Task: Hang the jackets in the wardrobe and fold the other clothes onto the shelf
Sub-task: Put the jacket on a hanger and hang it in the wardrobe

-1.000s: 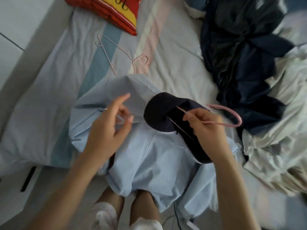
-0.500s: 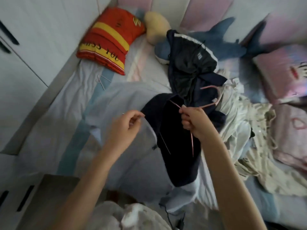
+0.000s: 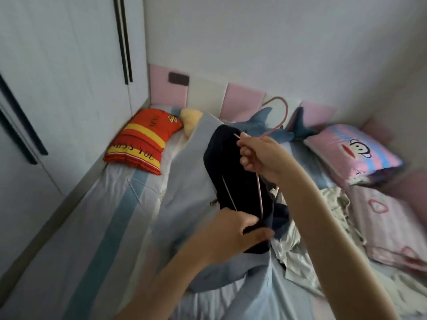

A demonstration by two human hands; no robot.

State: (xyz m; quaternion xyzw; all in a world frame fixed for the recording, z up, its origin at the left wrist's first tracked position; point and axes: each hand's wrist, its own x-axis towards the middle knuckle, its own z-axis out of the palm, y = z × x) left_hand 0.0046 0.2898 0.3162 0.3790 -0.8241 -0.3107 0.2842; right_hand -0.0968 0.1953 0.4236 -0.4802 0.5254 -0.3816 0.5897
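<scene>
Centrally, R hand (image 3: 261,158) gripped hanger (image 3: 287,112) neck, hook up, axis steep; L hand (image 3: 233,232), below hanger, pinched jacket (image 3: 221,162) lining; wardrobe (image 3: 57,88) lay left of hanger.

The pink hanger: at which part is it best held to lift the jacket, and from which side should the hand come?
At the neck, just under the hook of the pink hanger, coming from the right, where the right hand grips it. That part stands bare above the jacket; the arms below run into its dark lining.

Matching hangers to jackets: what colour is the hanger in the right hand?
The hanger is pink, clearest in the head view.
</scene>
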